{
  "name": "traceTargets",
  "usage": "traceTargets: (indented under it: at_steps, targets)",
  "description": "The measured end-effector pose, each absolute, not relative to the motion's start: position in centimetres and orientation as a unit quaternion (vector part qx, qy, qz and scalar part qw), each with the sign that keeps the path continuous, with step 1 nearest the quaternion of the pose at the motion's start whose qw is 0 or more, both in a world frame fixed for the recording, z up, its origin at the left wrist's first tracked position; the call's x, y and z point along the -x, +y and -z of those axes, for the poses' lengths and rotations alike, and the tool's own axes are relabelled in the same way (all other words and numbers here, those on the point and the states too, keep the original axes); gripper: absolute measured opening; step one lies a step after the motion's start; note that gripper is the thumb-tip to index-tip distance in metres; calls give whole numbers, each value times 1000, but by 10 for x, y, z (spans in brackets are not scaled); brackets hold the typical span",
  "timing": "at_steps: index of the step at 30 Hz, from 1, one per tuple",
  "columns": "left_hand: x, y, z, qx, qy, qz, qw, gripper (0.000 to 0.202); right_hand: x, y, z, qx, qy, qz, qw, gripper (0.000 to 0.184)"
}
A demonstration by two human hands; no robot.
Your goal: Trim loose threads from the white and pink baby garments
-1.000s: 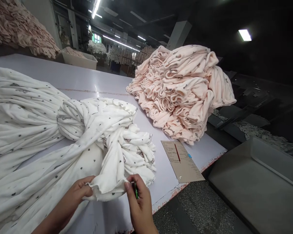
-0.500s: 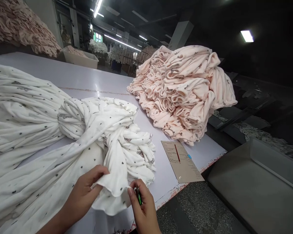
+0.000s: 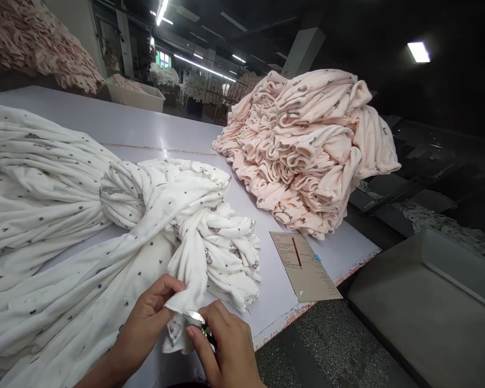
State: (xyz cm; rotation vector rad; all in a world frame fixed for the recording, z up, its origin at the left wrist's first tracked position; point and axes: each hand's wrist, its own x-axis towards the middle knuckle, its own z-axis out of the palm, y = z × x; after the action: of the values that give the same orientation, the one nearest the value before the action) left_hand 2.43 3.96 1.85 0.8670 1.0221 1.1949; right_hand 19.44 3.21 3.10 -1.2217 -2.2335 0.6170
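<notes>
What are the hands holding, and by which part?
Left hand pinches the white fabric at its end; right hand grips small snips by the handle.

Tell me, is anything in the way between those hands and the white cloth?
Nothing visible. The left hand pinches the end of the cloth, and the right hand holds snips with the blade at that same end. The card and pink pile lie apart, to the right.
</notes>
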Motion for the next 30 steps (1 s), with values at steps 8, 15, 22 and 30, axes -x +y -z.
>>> traceTargets:
  at_steps: [8, 15, 22, 30]
  targets:
    - [-26, 40, -18, -367, 440, -524, 630, 12, -189, 35, -35, 432, -826, -260, 253, 15]
    - [-29, 40, -21, -373, 448, -519, 625, 15, -188, 37, -31, 422, -766, -338, 348, 16]
    - [-24, 54, -35, -432, 474, -497, 584, 12, -191, 64, -24, 444, -659, -438, 420, 12]
    - [-23, 63, -37, -418, 491, -438, 627, 31, -190, 65, -27, 477, -618, -426, 456, 20]
